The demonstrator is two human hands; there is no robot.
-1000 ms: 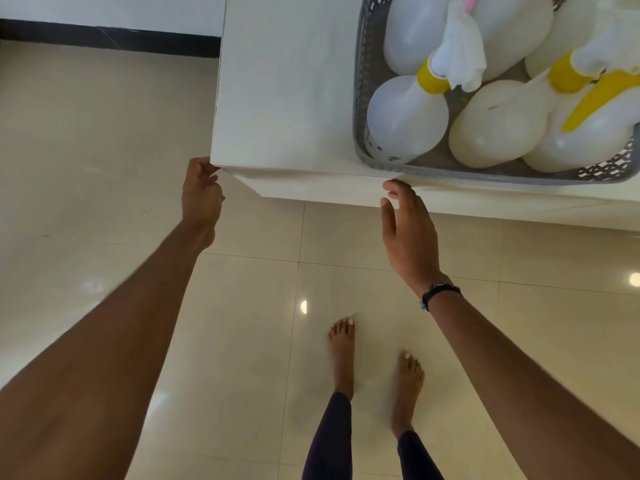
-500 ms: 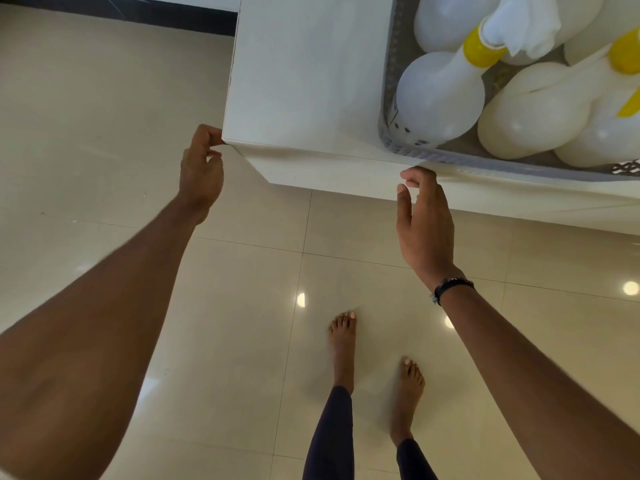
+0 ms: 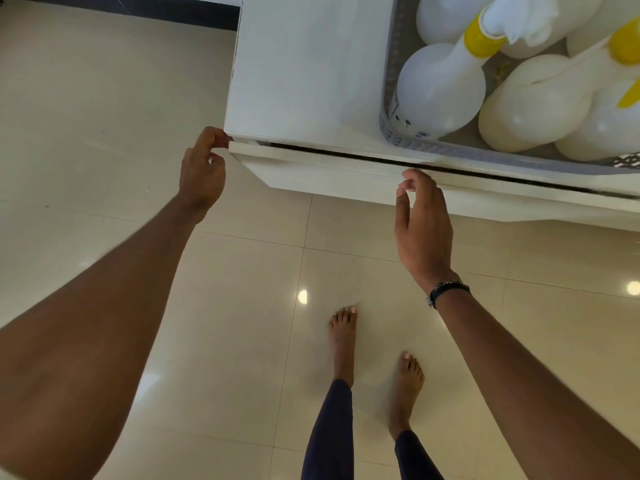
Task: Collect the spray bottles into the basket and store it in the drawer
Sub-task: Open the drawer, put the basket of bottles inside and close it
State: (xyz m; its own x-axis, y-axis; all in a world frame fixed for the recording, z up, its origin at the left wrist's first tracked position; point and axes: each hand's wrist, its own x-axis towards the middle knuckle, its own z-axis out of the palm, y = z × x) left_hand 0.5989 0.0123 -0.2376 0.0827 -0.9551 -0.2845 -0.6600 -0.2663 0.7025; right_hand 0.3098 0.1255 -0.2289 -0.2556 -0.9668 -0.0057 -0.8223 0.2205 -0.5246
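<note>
A grey basket (image 3: 491,150) stands on the white cabinet top (image 3: 304,71) at the upper right. Several white spray bottles (image 3: 440,95) with yellow collars lie in it. Under the top, the white drawer front (image 3: 329,171) stands out a little, with a dark gap above it. My left hand (image 3: 202,171) pinches the drawer front's left corner. My right hand (image 3: 420,216) curls its fingertips over the drawer's upper edge near the middle, palm facing left.
Glossy beige floor tiles (image 3: 104,98) spread to the left and below. My bare feet (image 3: 346,341) stand close to the cabinet. A dark skirting strip (image 3: 173,10) runs along the wall at the top.
The drawer front has come out from under the cabinet top, and a dark gap has opened above it. Both hands have stayed on its edge.
</note>
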